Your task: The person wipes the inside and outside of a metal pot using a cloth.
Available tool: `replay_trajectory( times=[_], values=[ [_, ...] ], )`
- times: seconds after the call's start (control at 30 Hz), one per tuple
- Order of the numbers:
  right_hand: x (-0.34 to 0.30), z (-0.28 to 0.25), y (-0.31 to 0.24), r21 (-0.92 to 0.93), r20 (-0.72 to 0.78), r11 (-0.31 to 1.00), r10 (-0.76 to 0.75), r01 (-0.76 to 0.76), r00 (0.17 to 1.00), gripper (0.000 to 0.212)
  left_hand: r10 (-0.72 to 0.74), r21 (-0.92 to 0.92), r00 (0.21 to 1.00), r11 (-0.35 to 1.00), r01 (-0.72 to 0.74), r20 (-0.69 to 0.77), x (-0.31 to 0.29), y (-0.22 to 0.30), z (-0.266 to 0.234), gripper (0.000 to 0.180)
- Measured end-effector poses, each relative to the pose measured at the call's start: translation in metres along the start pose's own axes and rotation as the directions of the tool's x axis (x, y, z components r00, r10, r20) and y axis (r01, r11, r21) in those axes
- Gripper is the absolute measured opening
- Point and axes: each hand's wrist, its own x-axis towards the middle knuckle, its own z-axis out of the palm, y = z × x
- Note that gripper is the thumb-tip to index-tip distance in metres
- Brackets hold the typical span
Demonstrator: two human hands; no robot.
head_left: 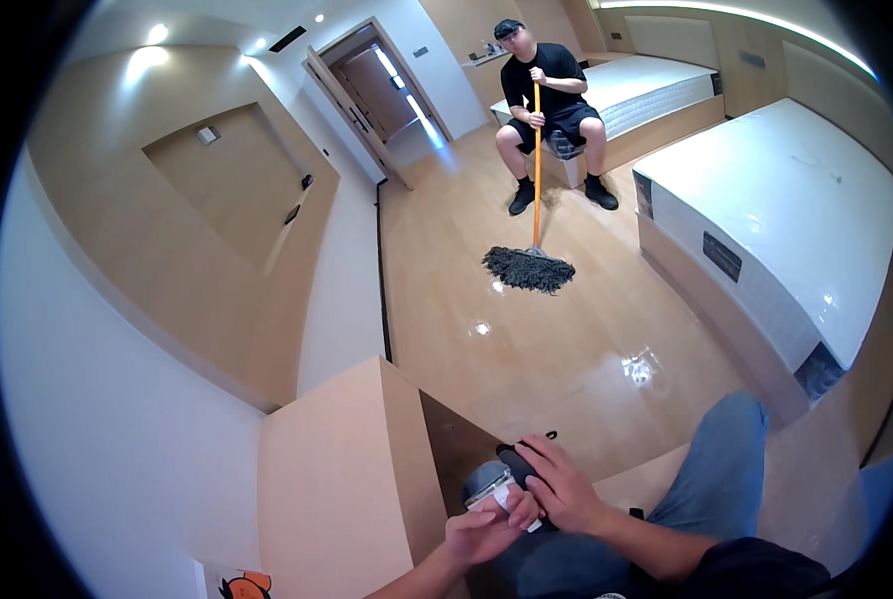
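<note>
Low in the head view, my left hand [481, 534] has its fingers curled around a small flat item [490, 489] with a clear edge and a white part; its kind is not clear. My right hand [564, 491] lies just beside it, its fingers bent over a dark grey, rounded object [514, 461] whose kind I cannot make out. Both hands are close together above my lap, near my knee in blue jeans [731, 459]. Part of the dark object is hidden under the right fingers.
A light wooden cabinet [327, 469] stands close on my left. Across the shiny floor, a person [549, 95] in black sits on a bed corner, holding a mop with an orange handle [537, 180] and dark mop head [528, 270]. A plastic-wrapped mattress [776, 220] lies at right.
</note>
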Motion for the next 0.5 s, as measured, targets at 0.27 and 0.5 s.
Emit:
replay_trajectory(
  times=[0.27, 0.5],
  values=[
    [-0.010, 0.000, 0.099, 0.894, 0.323, 0.109, 0.515, -0.435, 0.794, 0.043, 0.042, -0.016, 0.960, 0.999, -0.039, 0.278, -0.002, 0.014, -0.018, 0.032],
    [-0.036, 0.041, 0.103, 0.842, 0.532, -0.333, 0.381, -0.424, 0.757, 0.044, -0.045, 0.029, 0.901, 0.999, 0.035, 0.431, -0.005, 0.018, -0.013, 0.032]
  ],
)
